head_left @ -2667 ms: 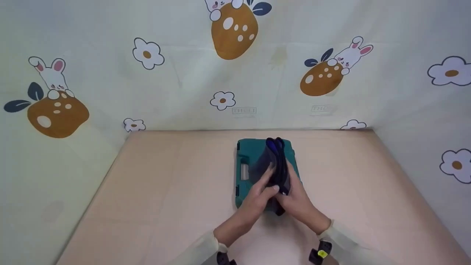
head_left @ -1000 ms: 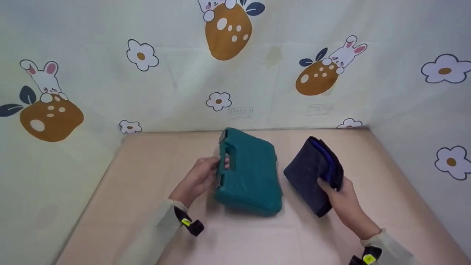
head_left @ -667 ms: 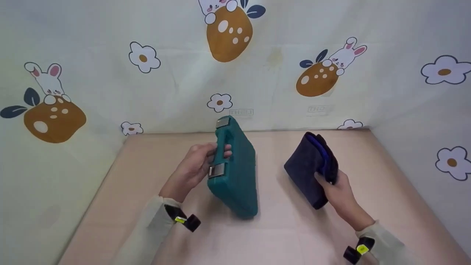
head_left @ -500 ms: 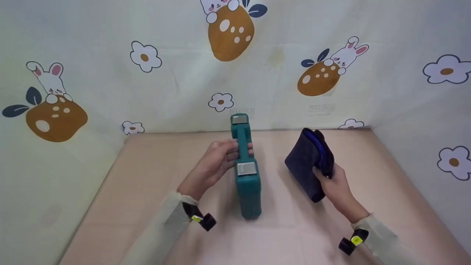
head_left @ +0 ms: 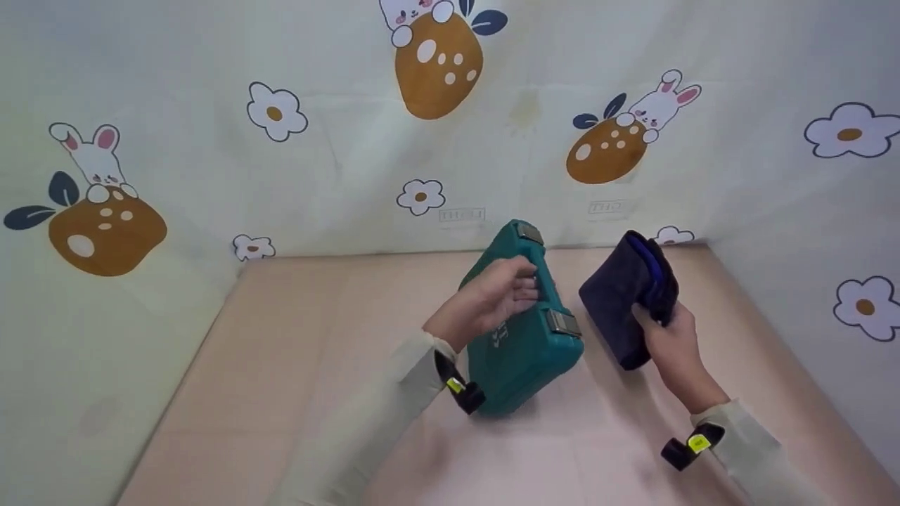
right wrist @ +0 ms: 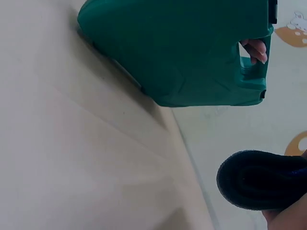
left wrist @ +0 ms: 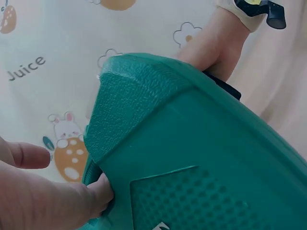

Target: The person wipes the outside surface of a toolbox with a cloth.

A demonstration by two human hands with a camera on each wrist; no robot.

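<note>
In the head view, my left hand (head_left: 489, 299) grips the handle of a green plastic carrying case (head_left: 524, 365). The case is tilted, its two metal latches facing up and right; whether its bottom edge touches the table I cannot tell. Its textured face (left wrist: 192, 134) fills much of the left wrist view, with my thumb (left wrist: 31, 155) beside it. Right of the case, my right hand (head_left: 671, 344) holds a folded navy fabric piece (head_left: 615, 295) with a bright blue inner layer. Its thick folded end (right wrist: 254, 179) shows in the right wrist view, apart from the case.
A pale pinkish table (head_left: 281, 393) lies below both hands. Behind it and along both sides hang pale cloth walls (head_left: 337, 140) printed with rabbits, fruit and flowers. Each wrist wears a black strap-on device, such as the left one (head_left: 460, 386).
My left hand let go of the fabric, took the flat-lying case by its handle, raised it, and turned its latches from left to right. My right hand carried the fabric rightward.
</note>
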